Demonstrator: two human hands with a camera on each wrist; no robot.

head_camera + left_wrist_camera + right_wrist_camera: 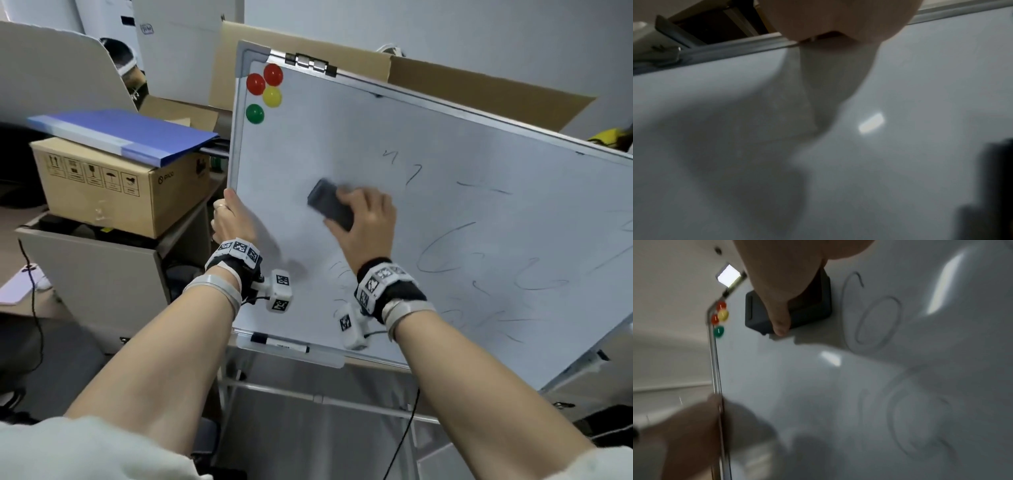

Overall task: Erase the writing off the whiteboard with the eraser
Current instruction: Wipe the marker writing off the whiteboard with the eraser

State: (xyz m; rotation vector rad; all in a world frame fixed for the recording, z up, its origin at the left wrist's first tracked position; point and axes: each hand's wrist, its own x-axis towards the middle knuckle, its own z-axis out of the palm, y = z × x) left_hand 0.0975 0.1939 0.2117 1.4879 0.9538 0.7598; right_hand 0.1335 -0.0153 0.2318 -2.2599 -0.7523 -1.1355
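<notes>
A white whiteboard (428,164) on a stand fills the middle of the head view, tilted. Dark pen strokes (455,253) cover its right and lower parts; the left part is wiped. My right hand (364,219) grips a dark grey eraser (329,204) and presses it flat on the board, left of centre. In the right wrist view the thumb lies across the eraser (803,311), with loops of writing (877,321) beside it. My left hand (229,219) grips the board's left frame edge; in the left wrist view it (838,21) is clamped on the frame (735,48).
Several round magnets (265,90), red, yellow and green, sit in the board's top left corner. A marker (279,341) lies in the tray (329,358) under the board. At left a cardboard box (120,192) carries a blue folder (126,132). Big cardboard sheets (479,82) stand behind.
</notes>
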